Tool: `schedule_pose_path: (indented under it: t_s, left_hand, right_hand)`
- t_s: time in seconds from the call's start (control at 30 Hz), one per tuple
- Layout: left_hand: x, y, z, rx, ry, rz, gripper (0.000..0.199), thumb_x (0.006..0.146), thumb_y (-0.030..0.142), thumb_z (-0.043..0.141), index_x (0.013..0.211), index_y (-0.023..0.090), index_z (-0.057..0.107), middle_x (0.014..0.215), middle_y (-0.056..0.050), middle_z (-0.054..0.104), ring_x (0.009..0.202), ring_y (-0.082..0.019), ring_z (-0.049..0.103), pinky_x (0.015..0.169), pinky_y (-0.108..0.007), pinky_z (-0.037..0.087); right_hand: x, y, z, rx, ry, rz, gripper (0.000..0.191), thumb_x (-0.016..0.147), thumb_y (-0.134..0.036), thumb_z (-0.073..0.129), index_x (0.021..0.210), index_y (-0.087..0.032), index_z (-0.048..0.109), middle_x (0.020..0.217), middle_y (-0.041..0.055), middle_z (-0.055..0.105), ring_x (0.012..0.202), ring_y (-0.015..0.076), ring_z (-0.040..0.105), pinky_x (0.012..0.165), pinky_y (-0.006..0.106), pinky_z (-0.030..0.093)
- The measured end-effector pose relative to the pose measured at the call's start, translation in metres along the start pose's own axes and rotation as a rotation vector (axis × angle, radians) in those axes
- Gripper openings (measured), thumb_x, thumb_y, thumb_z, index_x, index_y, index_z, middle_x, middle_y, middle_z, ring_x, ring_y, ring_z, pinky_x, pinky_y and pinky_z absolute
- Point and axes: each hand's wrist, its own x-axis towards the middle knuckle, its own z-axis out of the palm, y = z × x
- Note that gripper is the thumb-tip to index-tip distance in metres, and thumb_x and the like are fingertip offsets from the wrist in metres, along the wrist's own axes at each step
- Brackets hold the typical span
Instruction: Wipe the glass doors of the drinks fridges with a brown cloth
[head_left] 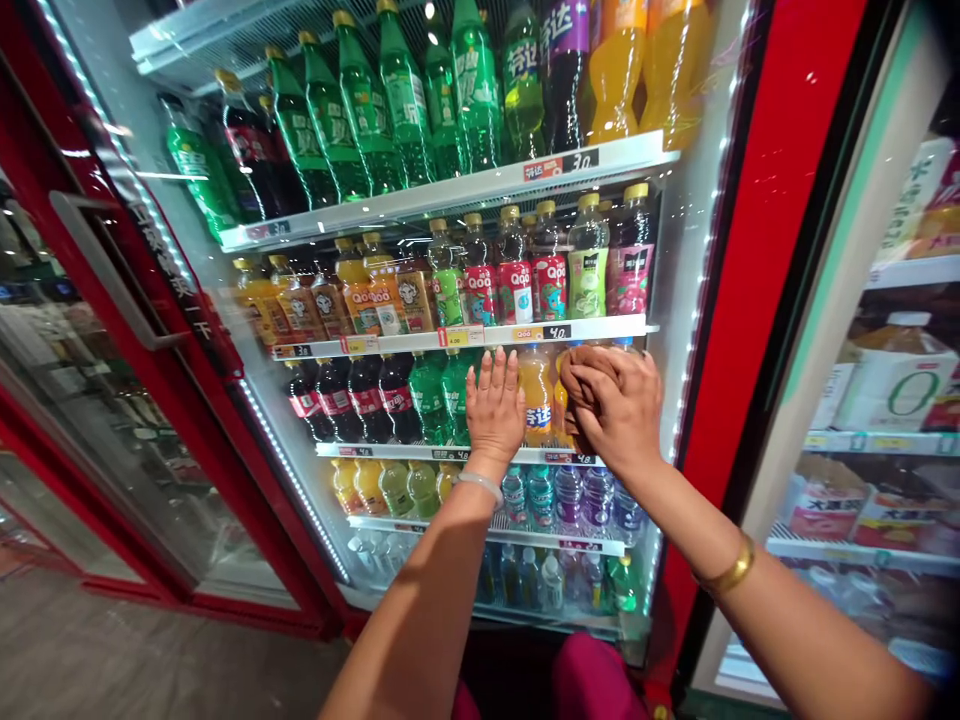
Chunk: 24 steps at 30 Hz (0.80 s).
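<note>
My left hand (495, 410) lies flat with fingers stretched upward, against what looks like the glass door of a drinks fridge. My right hand (624, 405) is closed around a brown cloth (583, 368) and presses it to the same glass, a little to the right. Orange soda bottles (537, 385) show between the two hands, on the shelf behind the glass. The cloth and my right hand hide part of that row. The door's grey handle (112, 270) is off to the left.
Shelves hold green soda bottles (405, 100) at the top and juice bottles (514, 275) below. A red frame (787, 200) separates this fridge from another at the right with cartons (900, 375). Another red-framed glass door (225, 520) stands left, above a grey floor (150, 660).
</note>
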Motion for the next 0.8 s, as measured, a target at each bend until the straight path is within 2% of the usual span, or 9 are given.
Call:
schedule_pose_path:
  t_s: [0.07, 0.13, 0.27, 0.33, 0.4, 0.53, 0.67, 0.73, 0.8]
  left_hand:
    - [0.0, 0.0, -0.001, 0.013, 0.014, 0.015, 0.068, 0.1, 0.022, 0.045, 0.164, 0.02, 0.022, 0.169, -0.01, 0.029, 0.16, -0.022, 0.014, 0.133, -0.051, 0.013]
    - [0.0, 0.0, -0.001, 0.032, 0.028, 0.029, 0.068, 0.1, 0.022, 0.045, 0.164, 0.019, 0.023, 0.168, -0.011, 0.031, 0.16, -0.022, 0.014, 0.133, -0.051, 0.013]
    - [-0.001, 0.0, -0.001, 0.055, 0.025, 0.034, 0.068, 0.098, 0.022, 0.048, 0.162, 0.019, 0.028, 0.167, -0.012, 0.034, 0.16, -0.022, 0.017, 0.132, -0.052, 0.014]
    - [-0.001, 0.0, -0.001, 0.061, 0.022, 0.032, 0.067, 0.097, 0.022, 0.048, 0.162, 0.019, 0.03, 0.167, -0.011, 0.034, 0.16, -0.022, 0.017, 0.133, -0.051, 0.014]
    - [0.0, 0.001, -0.001, 0.057, 0.015, 0.028, 0.066, 0.097, 0.022, 0.047, 0.161, 0.018, 0.031, 0.167, -0.01, 0.034, 0.16, -0.022, 0.016, 0.133, -0.05, 0.014]
    - [0.0, 0.001, -0.002, 0.051, -0.01, 0.015, 0.066, 0.098, 0.021, 0.047, 0.162, 0.019, 0.029, 0.168, -0.009, 0.033, 0.16, -0.022, 0.015, 0.133, -0.051, 0.013]
    - [0.0, 0.002, -0.004, 0.059, 0.002, 0.03, 0.066, 0.099, 0.021, 0.047, 0.162, 0.018, 0.028, 0.168, -0.009, 0.033, 0.16, -0.022, 0.014, 0.133, -0.05, 0.013]
    - [-0.001, 0.002, -0.004, 0.068, 0.027, 0.043, 0.066, 0.099, 0.022, 0.047, 0.162, 0.017, 0.029, 0.168, -0.009, 0.034, 0.161, -0.02, 0.01, 0.133, -0.049, 0.011]
    - [-0.001, 0.002, -0.004, 0.069, 0.052, 0.048, 0.066, 0.098, 0.022, 0.047, 0.161, 0.016, 0.029, 0.167, -0.009, 0.035, 0.161, -0.019, 0.006, 0.134, -0.047, 0.009]
  right_hand:
    - [0.007, -0.014, 0.01, -0.002, 0.003, -0.027, 0.044, 0.086, -0.022, 0.069, 0.128, -0.032, 0.063, 0.148, 0.0068, 0.055, 0.144, 0.0327, 0.042, 0.124, 0.065, 0.028]
    - [0.0, -0.021, 0.018, -0.003, -0.017, -0.114, 0.044, 0.088, -0.022, 0.067, 0.13, -0.033, 0.062, 0.149, 0.0063, 0.054, 0.146, 0.0307, 0.04, 0.124, 0.063, 0.029]
    - [-0.036, -0.002, 0.013, 0.003, -0.108, -0.296, 0.043, 0.09, -0.018, 0.065, 0.129, -0.035, 0.063, 0.147, 0.0025, 0.059, 0.146, 0.0264, 0.043, 0.125, 0.06, 0.03]
    - [-0.045, 0.013, 0.004, 0.006, -0.104, -0.273, 0.043, 0.089, -0.018, 0.066, 0.129, -0.034, 0.063, 0.146, 0.0039, 0.059, 0.146, 0.028, 0.044, 0.124, 0.062, 0.03]
    - [-0.041, 0.021, -0.002, 0.002, -0.045, -0.172, 0.044, 0.087, -0.021, 0.069, 0.129, -0.033, 0.063, 0.147, 0.0068, 0.057, 0.145, 0.0314, 0.045, 0.123, 0.065, 0.031]
    - [-0.019, 0.009, 0.004, -0.034, 0.085, 0.0, 0.045, 0.086, -0.024, 0.071, 0.129, -0.032, 0.062, 0.148, 0.009, 0.054, 0.145, 0.0355, 0.044, 0.121, 0.07, 0.029]
    - [-0.031, -0.001, 0.013, -0.039, 0.035, -0.12, 0.039, 0.09, -0.024, 0.069, 0.127, -0.03, 0.062, 0.147, 0.0083, 0.055, 0.146, 0.031, 0.043, 0.125, 0.064, 0.028]
    - [-0.045, 0.007, 0.009, -0.027, -0.014, -0.198, 0.036, 0.09, -0.025, 0.07, 0.125, -0.029, 0.063, 0.146, 0.0077, 0.056, 0.146, 0.0294, 0.043, 0.126, 0.061, 0.027]
    - [-0.053, 0.017, 0.003, -0.024, -0.041, -0.215, 0.035, 0.09, -0.026, 0.071, 0.124, -0.029, 0.063, 0.145, 0.0076, 0.057, 0.146, 0.0293, 0.044, 0.126, 0.061, 0.028]
